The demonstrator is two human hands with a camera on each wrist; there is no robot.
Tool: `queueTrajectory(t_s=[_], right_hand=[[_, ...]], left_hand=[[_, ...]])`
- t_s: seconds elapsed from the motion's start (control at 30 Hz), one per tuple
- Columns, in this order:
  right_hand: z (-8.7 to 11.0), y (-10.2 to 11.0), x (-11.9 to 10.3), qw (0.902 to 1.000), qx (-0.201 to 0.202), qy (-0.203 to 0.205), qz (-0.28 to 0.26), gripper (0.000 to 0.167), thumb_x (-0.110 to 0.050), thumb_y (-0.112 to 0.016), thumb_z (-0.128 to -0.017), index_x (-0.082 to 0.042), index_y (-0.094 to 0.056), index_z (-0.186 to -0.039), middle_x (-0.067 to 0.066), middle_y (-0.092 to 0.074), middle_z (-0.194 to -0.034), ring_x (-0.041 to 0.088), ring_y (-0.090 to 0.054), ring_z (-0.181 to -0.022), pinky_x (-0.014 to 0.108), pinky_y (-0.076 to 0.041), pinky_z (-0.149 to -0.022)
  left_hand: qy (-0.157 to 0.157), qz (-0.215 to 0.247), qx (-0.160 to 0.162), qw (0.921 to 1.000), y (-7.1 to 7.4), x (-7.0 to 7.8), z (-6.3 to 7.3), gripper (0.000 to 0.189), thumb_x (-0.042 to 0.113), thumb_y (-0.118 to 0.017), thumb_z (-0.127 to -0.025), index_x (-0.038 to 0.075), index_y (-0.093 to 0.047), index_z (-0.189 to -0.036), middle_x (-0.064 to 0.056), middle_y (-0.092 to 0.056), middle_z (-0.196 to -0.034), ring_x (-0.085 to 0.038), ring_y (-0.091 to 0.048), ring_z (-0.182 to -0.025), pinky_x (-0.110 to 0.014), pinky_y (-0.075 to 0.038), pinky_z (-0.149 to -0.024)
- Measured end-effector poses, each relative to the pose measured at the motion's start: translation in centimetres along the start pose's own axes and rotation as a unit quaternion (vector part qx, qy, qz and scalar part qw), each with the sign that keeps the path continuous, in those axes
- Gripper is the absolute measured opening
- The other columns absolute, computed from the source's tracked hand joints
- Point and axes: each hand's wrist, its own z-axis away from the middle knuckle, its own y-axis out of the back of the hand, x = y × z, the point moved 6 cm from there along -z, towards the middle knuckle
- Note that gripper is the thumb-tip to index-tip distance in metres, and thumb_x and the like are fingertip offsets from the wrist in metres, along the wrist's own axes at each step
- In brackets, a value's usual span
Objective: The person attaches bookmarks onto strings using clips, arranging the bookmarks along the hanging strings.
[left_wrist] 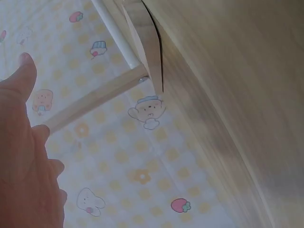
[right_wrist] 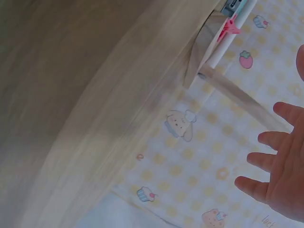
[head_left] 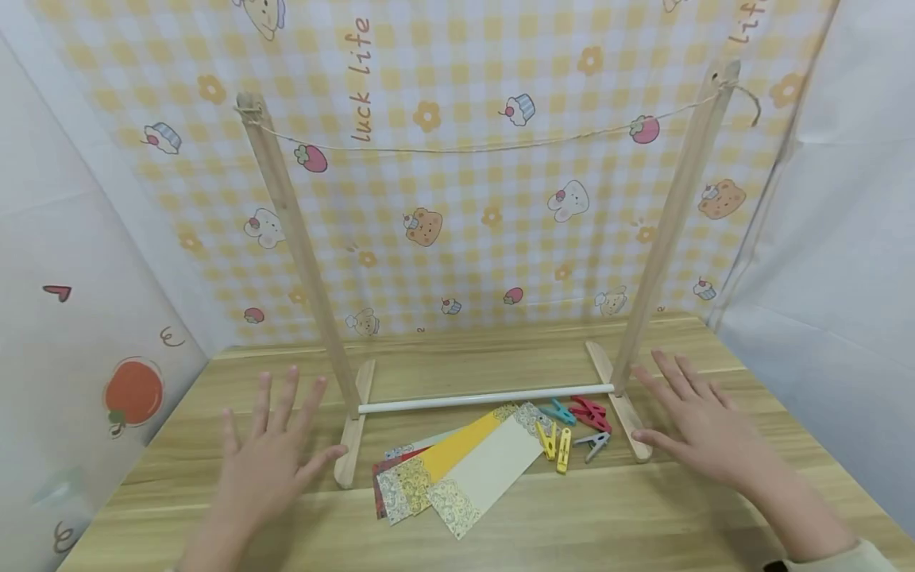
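Note:
Both hands are spread with straight fingers and hold nothing. My left hand (head_left: 268, 469) is beside the left foot (head_left: 345, 461) of a wooden stand, its thumb close to that foot. On the other side, my right hand (head_left: 708, 437) is near the right foot (head_left: 632, 425). Between the feet lie overlapping paper strips with lace-patterned ends, a cream one (head_left: 489, 473) on top and a yellow one (head_left: 457, 451) beneath. Clothespins sit at their right: red (head_left: 589, 413), teal (head_left: 559, 411), grey (head_left: 595, 445) and yellow (head_left: 564, 450). The wrist views also show each hand's spread fingers.
Two upright posts, left (head_left: 300, 238) and right (head_left: 668, 230), rise from the feet. A thin string (head_left: 443, 150) sags slightly between their tops, and a white rod (head_left: 486, 399) joins them low down. Behind hangs a yellow checked cloth (head_left: 465, 262); white sheets flank the wooden table (head_left: 557, 528).

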Motion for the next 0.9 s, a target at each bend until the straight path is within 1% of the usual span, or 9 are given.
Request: queueTrajectory(t_s=[0.1, 0.17, 0.3, 0.33, 0.43, 0.57, 0.7, 0.77, 0.9], right_hand=[[-0.4, 0.1, -0.7, 0.9999, -0.011, 0.001, -0.01, 0.082, -0.054, -0.061, -0.093, -0.023, -0.023, -0.159, 0.013, -0.008, -0.168, 0.045, -0.012, -0.151, 0.08, -0.028, -0.098], [-0.7, 0.2, -1.2, 0.9999, -0.007, 0.006, -0.013, 0.08, -0.054, -0.062, -0.093, -0.023, -0.027, -0.158, 0.016, -0.017, -0.166, 0.048, -0.022, -0.148, 0.081, -0.031, -0.095], [-1.1, 0.1, -2.1, 0.9997, 0.002, 0.018, -0.015, 0.077, -0.053, -0.064, -0.092, -0.022, -0.034, -0.155, 0.018, -0.029, -0.161, 0.05, -0.034, -0.141, 0.08, -0.038, -0.088], [-1.2, 0.1, -2.3, 0.9996, 0.004, 0.022, -0.015, 0.077, -0.053, -0.064, -0.092, -0.02, -0.035, -0.155, 0.019, -0.031, -0.16, 0.05, -0.036, -0.14, 0.079, -0.039, -0.088], [-1.4, -0.1, -3.0, 0.9992, 0.006, 0.034, -0.019, 0.075, -0.053, -0.064, -0.092, -0.015, -0.041, -0.152, 0.02, -0.037, -0.157, 0.05, -0.038, -0.139, 0.073, -0.042, -0.094], [-1.8, -0.2, -3.7, 0.9985, 0.002, 0.045, -0.032, 0.071, -0.052, -0.064, -0.092, -0.011, -0.047, -0.147, 0.021, -0.041, -0.154, 0.048, -0.04, -0.138, 0.065, -0.043, -0.1], [-2.3, -0.4, -4.4, 0.9977, -0.009, 0.046, -0.049, 0.067, -0.05, -0.065, -0.092, -0.011, -0.05, -0.145, 0.02, -0.044, -0.152, 0.047, -0.043, -0.136, 0.064, -0.046, -0.097], [-2.7, -0.5, -4.7, 0.9972, -0.013, 0.047, -0.056, 0.065, -0.049, -0.066, -0.092, -0.012, -0.052, -0.143, 0.019, -0.047, -0.15, 0.046, -0.046, -0.133, 0.064, -0.048, -0.094], [-3.3, -0.8, -5.4, 0.9954, -0.022, 0.057, -0.074, 0.058, -0.044, -0.068, -0.091, -0.012, -0.057, -0.139, 0.018, -0.054, -0.144, 0.046, -0.051, -0.129, 0.062, -0.05, -0.092]], left_hand=[[-0.006, 0.005, 0.005, 1.0, 0.1, 0.6, 0.1, 0.09, 0.064, -0.055, -0.091, 0.033, -0.006, -0.16, -0.001, 0.009, -0.168, -0.027, 0.021, -0.153, -0.075, 0.015, -0.109], [-0.011, 0.007, 0.009, 0.9999, 0.2, 1.0, 0.1, 0.09, 0.064, -0.056, -0.091, 0.032, -0.008, -0.16, -0.001, 0.009, -0.168, -0.027, 0.021, -0.153, -0.076, 0.012, -0.11], [-0.024, 0.008, 0.017, 0.9995, 0.2, 1.9, 0.3, 0.089, 0.063, -0.057, -0.091, 0.03, -0.012, -0.16, -0.002, 0.008, -0.169, -0.027, 0.019, -0.154, -0.077, 0.006, -0.11], [-0.026, 0.006, 0.017, 0.9995, 0.2, 2.0, 0.3, 0.089, 0.063, -0.057, -0.09, 0.031, -0.013, -0.16, -0.002, 0.007, -0.169, -0.027, 0.019, -0.154, -0.078, 0.005, -0.11], [-0.029, 0.002, 0.017, 0.9994, 0.2, 2.5, 0.4, 0.088, 0.063, -0.057, -0.091, 0.03, -0.014, -0.16, -0.003, 0.006, -0.169, -0.027, 0.018, -0.154, -0.078, 0.004, -0.11], [-0.033, 0.001, 0.01, 0.9994, 0.1, 3.2, 0.4, 0.085, 0.064, -0.053, -0.092, 0.029, -0.015, -0.16, -0.004, 0.005, -0.169, -0.028, 0.017, -0.154, -0.078, 0.003, -0.11], [-0.037, 0.003, 0.009, 0.9993, 0.2, 4.2, 0.1, 0.083, 0.064, -0.052, -0.093, 0.03, -0.016, -0.16, -0.006, 0.003, -0.169, -0.028, 0.016, -0.154, -0.078, -0.004, -0.11], [-0.038, 0.006, 0.007, 0.9992, 0.2, 4.6, -0.1, 0.084, 0.063, -0.054, -0.092, 0.03, -0.018, -0.159, -0.007, 0.0, -0.169, -0.028, 0.015, -0.155, -0.079, -0.009, -0.11], [-0.039, 0.005, -0.015, 0.9991, -0.1, 5.6, -0.4, 0.085, 0.065, -0.053, -0.092, 0.03, -0.016, -0.16, -0.008, -0.002, -0.169, -0.028, 0.015, -0.154, -0.078, -0.014, -0.11]])
